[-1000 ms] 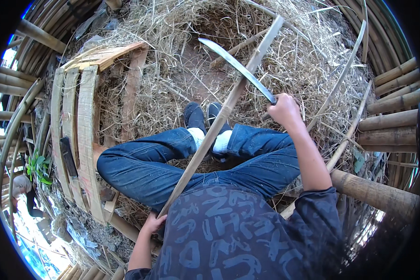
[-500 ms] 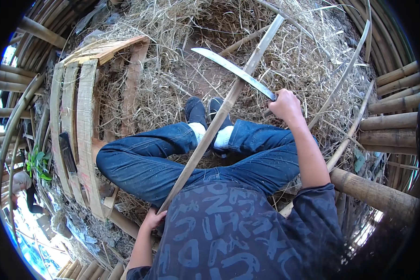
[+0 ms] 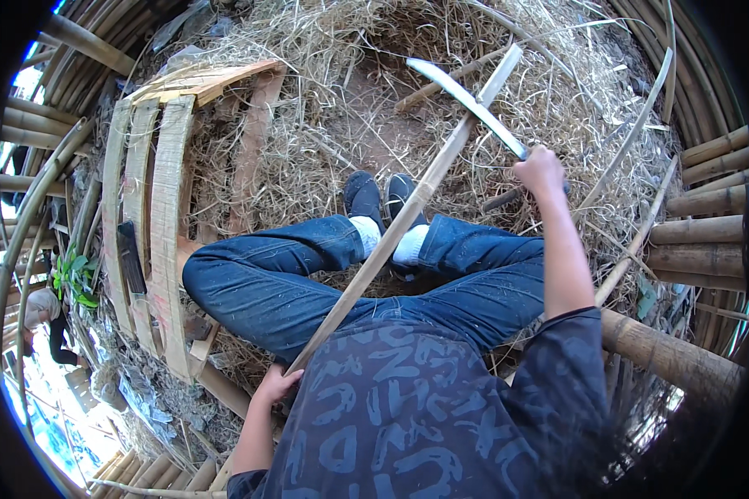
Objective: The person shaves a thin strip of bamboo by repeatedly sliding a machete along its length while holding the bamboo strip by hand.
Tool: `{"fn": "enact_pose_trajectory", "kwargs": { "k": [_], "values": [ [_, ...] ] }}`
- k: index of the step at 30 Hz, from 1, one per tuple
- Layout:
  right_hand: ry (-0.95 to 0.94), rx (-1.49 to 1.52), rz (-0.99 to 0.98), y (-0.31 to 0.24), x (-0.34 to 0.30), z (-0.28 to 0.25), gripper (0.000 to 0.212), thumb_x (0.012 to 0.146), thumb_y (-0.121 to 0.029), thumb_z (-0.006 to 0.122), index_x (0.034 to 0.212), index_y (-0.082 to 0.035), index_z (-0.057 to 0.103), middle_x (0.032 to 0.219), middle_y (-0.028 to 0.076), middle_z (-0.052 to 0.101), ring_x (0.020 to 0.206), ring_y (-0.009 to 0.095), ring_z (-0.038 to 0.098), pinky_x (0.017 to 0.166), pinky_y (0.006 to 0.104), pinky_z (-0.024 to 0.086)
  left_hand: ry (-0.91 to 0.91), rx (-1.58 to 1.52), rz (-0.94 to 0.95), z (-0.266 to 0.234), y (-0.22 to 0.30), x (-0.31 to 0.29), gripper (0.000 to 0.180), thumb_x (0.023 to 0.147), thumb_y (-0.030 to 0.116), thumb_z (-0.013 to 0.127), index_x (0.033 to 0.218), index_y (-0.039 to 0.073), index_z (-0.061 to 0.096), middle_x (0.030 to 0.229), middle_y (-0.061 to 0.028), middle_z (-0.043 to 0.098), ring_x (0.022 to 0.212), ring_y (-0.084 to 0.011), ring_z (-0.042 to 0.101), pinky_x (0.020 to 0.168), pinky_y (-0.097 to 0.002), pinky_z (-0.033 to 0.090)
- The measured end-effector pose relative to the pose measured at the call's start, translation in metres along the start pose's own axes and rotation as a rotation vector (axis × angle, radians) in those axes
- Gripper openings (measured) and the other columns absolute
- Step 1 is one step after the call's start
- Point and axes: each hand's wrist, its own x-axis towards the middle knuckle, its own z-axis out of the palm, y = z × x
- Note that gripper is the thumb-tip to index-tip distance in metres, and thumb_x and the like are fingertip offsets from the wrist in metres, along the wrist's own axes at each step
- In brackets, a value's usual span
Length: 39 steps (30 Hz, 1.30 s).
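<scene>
A long, flat bamboo strip (image 3: pixel 408 212) slants from my left hip, across my lap, to beyond my feet. At its near end, beside my shirt, my left hand (image 3: pixel 278 385) is closed around it; part of the grip is hidden. My right hand (image 3: pixel 541 170) is wrapped round the dark handle of a machete (image 3: pixel 503 133), with my arm stretched forward. The curved, bright blade lies across the strip near its far end, its tip pointing away to the left. From this angle, the blade's edge contact with the strip is hard to judge.
Dry straw-like shavings (image 3: pixel 316 116) cover the ground around my shoes (image 3: pixel 363 195). To the left stands a slatted wooden crate (image 3: pixel 175 150) with a dark flat piece (image 3: pixel 131 258) on it. Thick bamboo poles (image 3: pixel 670 345) lie at right. Another person (image 3: pixel 48 320) is far left.
My right hand and the machete have moved forward and to the right, so the blade crosses the strip closer to its far end. My left hand keeps its hold. The whole view has shifted slightly.
</scene>
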Motion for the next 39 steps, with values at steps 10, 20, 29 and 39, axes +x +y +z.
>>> {"fn": "enact_pose_trajectory", "kwargs": {
  "k": [10,20,29,39],
  "values": [
    [0.102,-0.093,0.016,-0.012,0.041,-0.058,0.031,0.073,-0.021,0.062,0.093,0.002,0.070,0.093,0.021,0.071,0.088,0.033,0.071,0.082,0.0396,0.055,0.042,-0.151,0.126,0.010,-0.005,-0.007,0.066,0.081,0.036,0.074,0.128,-0.003,0.050,0.108,-0.0162,0.065,0.091,-0.0234,0.063,0.077,-0.0367,0.052],
    [0.247,-0.084,0.136,0.090,0.032,-0.107,0.034,0.077,-0.026,0.064,0.093,0.004,0.069,0.088,0.025,0.069,0.085,0.038,0.070,0.077,0.0469,0.055,0.086,-0.157,0.162,0.027,-0.024,0.011,0.072,0.075,0.025,0.071,0.135,-0.005,0.045,0.131,-0.0194,0.057,0.117,-0.0261,0.056,0.099,-0.0380,0.044],
    [-0.057,1.421,0.273,0.031,-0.109,0.068,0.021,0.085,-0.015,0.066,0.072,-0.008,0.052,0.054,0.002,0.050,0.042,0.013,0.048,0.041,0.0287,0.040,0.106,-0.037,0.319,0.021,0.010,-0.007,0.049,0.076,0.024,0.069,0.116,-0.003,0.062,0.104,-0.0157,0.070,0.095,-0.0241,0.065,0.086,-0.0371,0.050],
    [0.018,1.567,-0.011,-0.022,-0.141,0.025,0.016,0.088,-0.009,0.066,0.080,-0.007,0.051,0.058,0.002,0.051,0.043,0.011,0.048,0.042,0.0259,0.041,0.133,-0.242,0.347,0.040,-0.007,0.004,0.038,0.079,0.027,0.066,0.100,-0.005,0.068,0.088,-0.0167,0.071,0.081,-0.0238,0.067,0.074,-0.0386,0.052]
  ]
}}
